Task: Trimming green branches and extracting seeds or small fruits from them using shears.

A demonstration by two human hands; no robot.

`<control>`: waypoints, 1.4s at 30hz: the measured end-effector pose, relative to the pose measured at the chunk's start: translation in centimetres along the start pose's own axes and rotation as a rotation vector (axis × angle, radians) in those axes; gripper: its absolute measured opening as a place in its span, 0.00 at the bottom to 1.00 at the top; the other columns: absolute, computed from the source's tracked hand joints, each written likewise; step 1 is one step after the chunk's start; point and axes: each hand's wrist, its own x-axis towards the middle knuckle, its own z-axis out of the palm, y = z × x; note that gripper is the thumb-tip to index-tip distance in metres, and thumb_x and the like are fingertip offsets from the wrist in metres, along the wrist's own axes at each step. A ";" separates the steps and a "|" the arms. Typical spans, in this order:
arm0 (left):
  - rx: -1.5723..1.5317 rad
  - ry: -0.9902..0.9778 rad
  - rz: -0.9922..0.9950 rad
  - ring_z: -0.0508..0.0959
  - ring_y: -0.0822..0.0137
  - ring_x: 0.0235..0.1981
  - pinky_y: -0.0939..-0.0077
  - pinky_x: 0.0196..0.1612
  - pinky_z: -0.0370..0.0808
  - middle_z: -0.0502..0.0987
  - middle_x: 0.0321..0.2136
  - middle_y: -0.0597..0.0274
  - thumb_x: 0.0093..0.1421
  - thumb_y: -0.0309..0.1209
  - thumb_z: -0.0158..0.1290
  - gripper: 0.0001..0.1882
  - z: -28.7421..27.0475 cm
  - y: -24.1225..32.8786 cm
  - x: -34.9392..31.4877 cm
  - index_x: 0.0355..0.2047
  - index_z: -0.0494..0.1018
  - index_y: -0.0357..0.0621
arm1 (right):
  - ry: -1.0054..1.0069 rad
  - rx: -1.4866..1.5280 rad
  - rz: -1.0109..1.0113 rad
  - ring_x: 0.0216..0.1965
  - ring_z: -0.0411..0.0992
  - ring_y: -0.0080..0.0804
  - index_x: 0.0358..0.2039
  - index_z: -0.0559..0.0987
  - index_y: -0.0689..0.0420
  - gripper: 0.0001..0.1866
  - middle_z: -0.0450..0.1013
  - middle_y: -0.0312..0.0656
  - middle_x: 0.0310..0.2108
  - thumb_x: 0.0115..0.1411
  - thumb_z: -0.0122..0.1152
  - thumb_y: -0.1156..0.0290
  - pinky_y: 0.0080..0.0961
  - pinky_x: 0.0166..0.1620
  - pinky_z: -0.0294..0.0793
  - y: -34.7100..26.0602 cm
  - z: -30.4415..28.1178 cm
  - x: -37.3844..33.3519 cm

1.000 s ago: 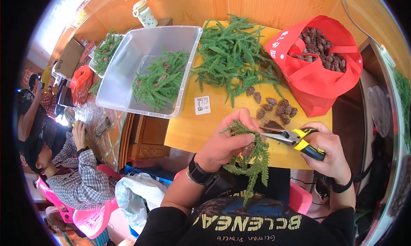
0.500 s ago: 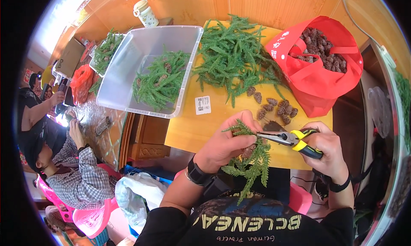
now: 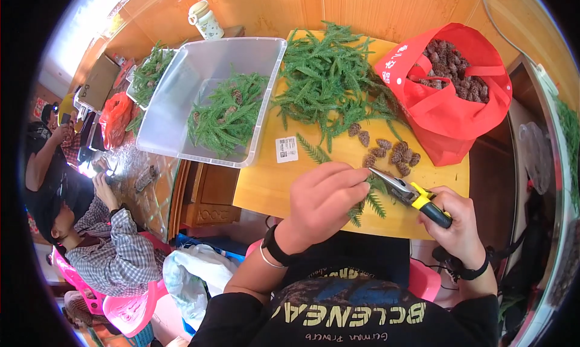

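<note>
My left hand (image 3: 326, 199) is closed round an artificial pine sprig (image 3: 376, 205), its back turned up. One tip of the sprig sticks out past my knuckles, and more needles hang below my fingertips. In my right hand (image 3: 457, 215) is a pair of long-nose pliers (image 3: 415, 196) with yellow and black handles. Its jaw tips reach my left fingertips; what they touch there is too small to make out. Just beyond, several loose pine cones (image 3: 400, 152) lie on the yellow table (image 3: 260, 193).
A pile of green sprigs (image 3: 326, 75) covers the table's far side. Left of it stands a clear plastic bin (image 3: 172, 126) holding sprigs with cones. A red bag (image 3: 444, 129) full of pine cones stands at right. A white label (image 3: 286, 149) lies between. At far left sits another person (image 3: 115, 250).
My left hand has rolled over, turning the sprig so its cone is now hidden and one tip points away. The pliers have tilted, their handles now lower.
</note>
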 end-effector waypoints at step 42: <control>-1.350 -0.058 -0.952 0.74 0.64 0.26 0.75 0.28 0.69 0.74 0.28 0.54 0.49 0.20 0.55 0.11 -1.0 -0.4 0.0 0.30 0.65 0.44 | -0.004 -0.047 -0.248 0.28 0.72 0.36 0.17 0.67 0.57 0.11 0.75 0.41 0.21 0.43 0.61 0.82 0.26 0.36 0.72 0.8 0.0 1.3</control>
